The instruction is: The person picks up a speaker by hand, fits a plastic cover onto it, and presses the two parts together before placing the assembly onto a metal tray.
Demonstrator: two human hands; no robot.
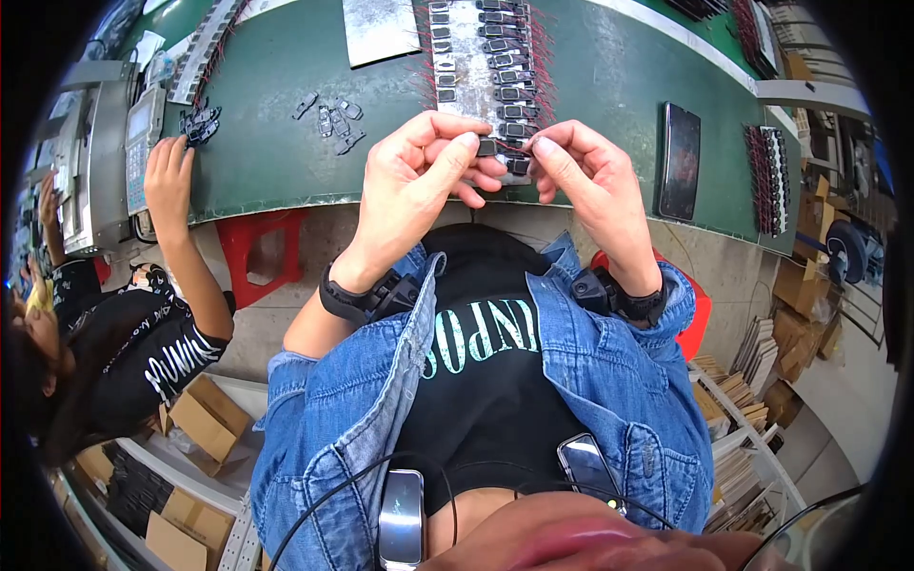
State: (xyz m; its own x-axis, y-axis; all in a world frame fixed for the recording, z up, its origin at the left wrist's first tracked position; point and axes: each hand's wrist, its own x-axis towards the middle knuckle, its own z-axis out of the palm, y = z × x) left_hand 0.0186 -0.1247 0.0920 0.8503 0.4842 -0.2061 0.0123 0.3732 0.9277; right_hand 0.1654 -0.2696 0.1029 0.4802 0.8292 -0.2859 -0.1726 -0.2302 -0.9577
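My left hand (407, 190) pinches a small black rectangular component (487, 147) between thumb and fingers, just over the table's front edge. Thin red wires (514, 147) run from it to my right hand (598, 186), whose thumb and forefinger are pressed together at the wire ends. Right behind both hands lies a pale metal strip (473, 71). Along its two sides sit rows of similar black components (509, 61), with red wires sticking outward. The fingertips partly cover the strip's near end.
Loose black components (333, 122) and a metal plate (381, 30) lie left on the green table (609, 76). A black phone (679, 162) and another wired strip (767, 181) lie right. A co-worker's hand (169, 181) is far left, by more components. A red stool (257, 252) stands below.
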